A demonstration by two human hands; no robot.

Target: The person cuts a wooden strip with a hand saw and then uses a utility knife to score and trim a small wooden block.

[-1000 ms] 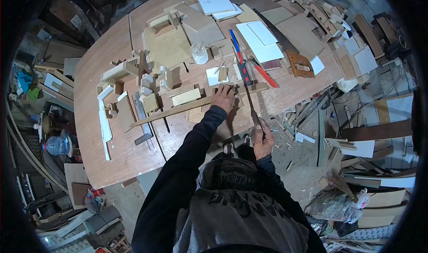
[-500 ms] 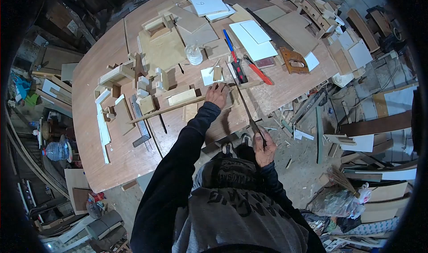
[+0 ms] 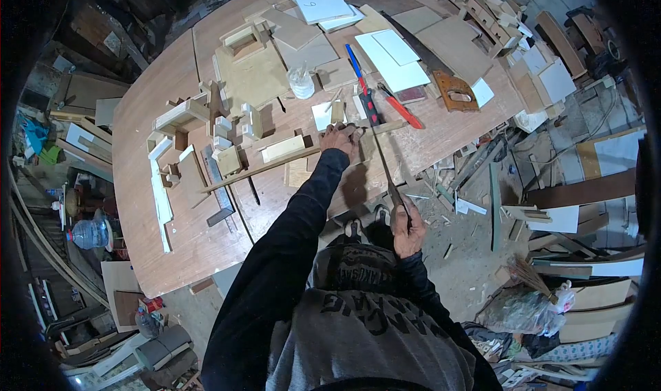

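Note:
My right hand (image 3: pixel 409 228) is closed around the handle of a handsaw, low at the table's front edge. The thin saw blade (image 3: pixel 387 167) slants up and away over the table, crossing a long narrow wooden strip (image 3: pixel 265 165). On that strip lies my left hand (image 3: pixel 339 142), fingers bent over it just left of the blade. Whether the teeth touch the wood cannot be made out. Beyond the left hand are a small wood block (image 3: pixel 337 111) on a white square and a red and black tool (image 3: pixel 370 107).
A wooden-handled saw (image 3: pixel 455 92), a red-handled tool (image 3: pixel 402 109), a clear plastic cup (image 3: pixel 300 82) and white panels (image 3: pixel 391 60) lie farther back. Small wooden assemblies (image 3: pixel 182 119) and a try square (image 3: pixel 219 191) are at left. Wood scraps litter the floor at right.
The saw blade's far end has shifted a little to the right. My left hand has moved slightly on the strip, its fingers now more bent. The right hand stays nearly in place.

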